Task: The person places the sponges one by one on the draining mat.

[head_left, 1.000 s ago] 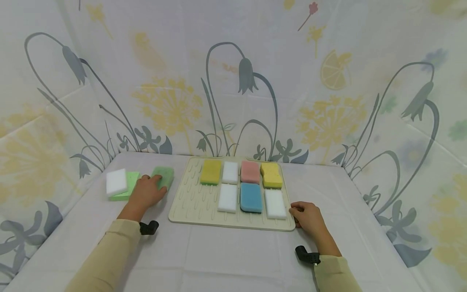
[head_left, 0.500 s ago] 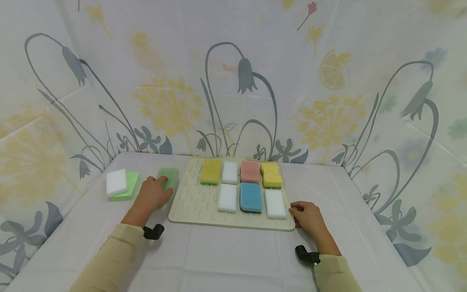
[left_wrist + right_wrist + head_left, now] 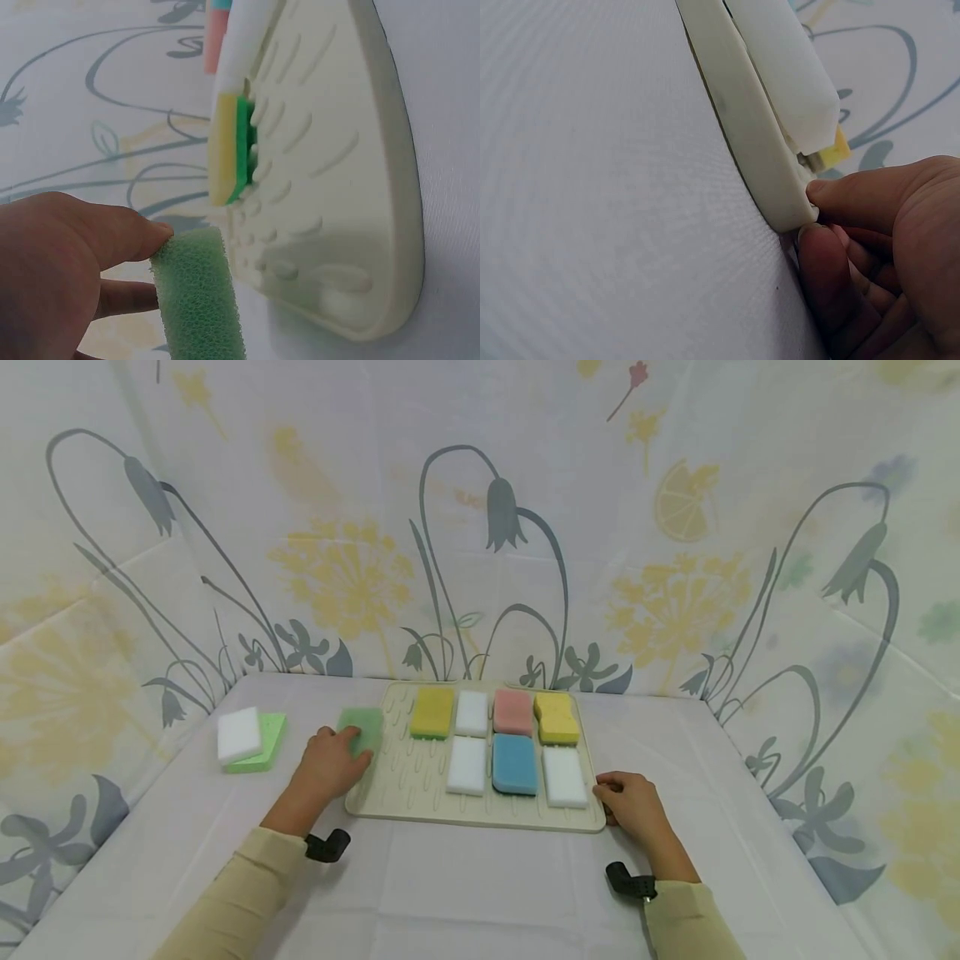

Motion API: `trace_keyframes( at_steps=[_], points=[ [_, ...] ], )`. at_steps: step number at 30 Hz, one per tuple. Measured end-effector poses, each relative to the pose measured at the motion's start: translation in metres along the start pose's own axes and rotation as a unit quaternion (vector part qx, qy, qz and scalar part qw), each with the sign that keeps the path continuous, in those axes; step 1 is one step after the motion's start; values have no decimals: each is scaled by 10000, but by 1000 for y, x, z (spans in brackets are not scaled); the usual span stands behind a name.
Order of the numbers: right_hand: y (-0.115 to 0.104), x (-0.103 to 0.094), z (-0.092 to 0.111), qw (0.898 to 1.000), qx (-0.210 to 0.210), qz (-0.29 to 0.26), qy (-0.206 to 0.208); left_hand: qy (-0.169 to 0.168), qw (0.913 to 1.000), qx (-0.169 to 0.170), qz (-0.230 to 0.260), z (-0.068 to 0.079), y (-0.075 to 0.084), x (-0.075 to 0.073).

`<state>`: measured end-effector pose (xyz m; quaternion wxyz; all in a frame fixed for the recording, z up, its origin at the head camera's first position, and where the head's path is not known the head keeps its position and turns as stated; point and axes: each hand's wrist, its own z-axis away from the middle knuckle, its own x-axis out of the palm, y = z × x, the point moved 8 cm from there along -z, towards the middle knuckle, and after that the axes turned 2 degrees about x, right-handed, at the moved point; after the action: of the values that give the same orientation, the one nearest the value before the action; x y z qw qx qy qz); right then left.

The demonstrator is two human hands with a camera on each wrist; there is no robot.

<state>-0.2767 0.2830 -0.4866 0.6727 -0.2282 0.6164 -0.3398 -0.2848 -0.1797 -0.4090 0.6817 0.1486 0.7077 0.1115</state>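
My left hand (image 3: 327, 764) pinches a porous light green sponge (image 3: 365, 727) between thumb and fingers, over the left edge of a cream ridged drying mat (image 3: 401, 777). In the left wrist view, the sponge (image 3: 196, 292) is close by the mat's rounded corner, clear of its surface. My right hand (image 3: 633, 806) holds the near right corner of the mat. The right wrist view shows its thumb on the upper edge of the mat (image 3: 742, 127) and a curled finger beneath.
On the mat are a yellow-green sponge (image 3: 432, 712), a pink sponge (image 3: 513, 712), a notched yellow sponge (image 3: 557, 718), a blue sponge (image 3: 514, 764) and several white sponges (image 3: 467, 766). At the left, another white sponge (image 3: 239, 735) lies on a bright green one (image 3: 272, 745).
My left hand has carried the light green sponge rightward, away from the stacked pair and over the mat's left edge. The right hand keeps its place at the corner.
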Motion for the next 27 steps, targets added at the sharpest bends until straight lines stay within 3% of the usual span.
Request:
trace_keyframes(
  at_steps=[17, 27],
  points=[
    [0, 0, -1, 9999, 128, -50, -44, -67, 9997, 198, 147, 12, 31, 11],
    [-1, 0, 0, 10000, 59, -27, -24, -203, 9993, 149, 263, 18, 43, 21]
  ],
)
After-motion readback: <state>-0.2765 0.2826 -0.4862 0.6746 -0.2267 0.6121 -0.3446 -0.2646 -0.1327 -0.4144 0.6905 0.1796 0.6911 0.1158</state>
